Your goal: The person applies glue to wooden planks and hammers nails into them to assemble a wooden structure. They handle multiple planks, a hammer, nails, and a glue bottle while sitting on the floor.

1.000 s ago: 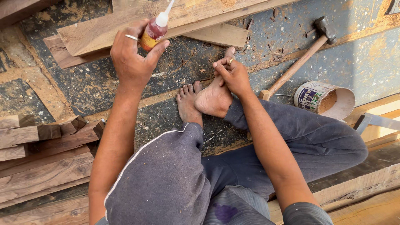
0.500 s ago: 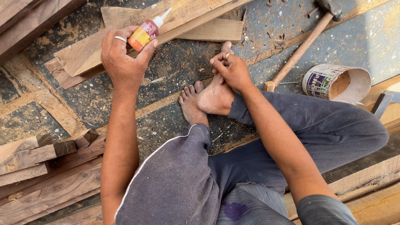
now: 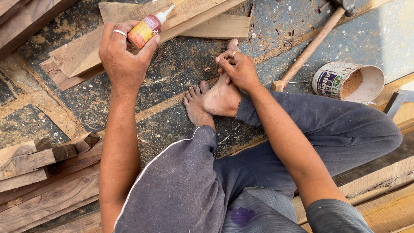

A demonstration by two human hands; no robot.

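The floor (image 3: 379,30) is rough, grey-blue and dusted with sawdust, with coarse, splintery wooden planks (image 3: 194,17) laid across it and more offcuts (image 3: 39,172) stacked at the left. The person sits cross-legged in dark grey trousers, bare feet (image 3: 215,99) crossed. A hammer (image 3: 310,45) with a smooth wooden handle lies by a dented round tin (image 3: 349,82) holding brown powder. The left hand (image 3: 125,60) is clamped round a small plastic glue bottle (image 3: 146,29), nozzle tilted up over the planks. The right hand (image 3: 239,69) has its fingertips pinched together at the toes.
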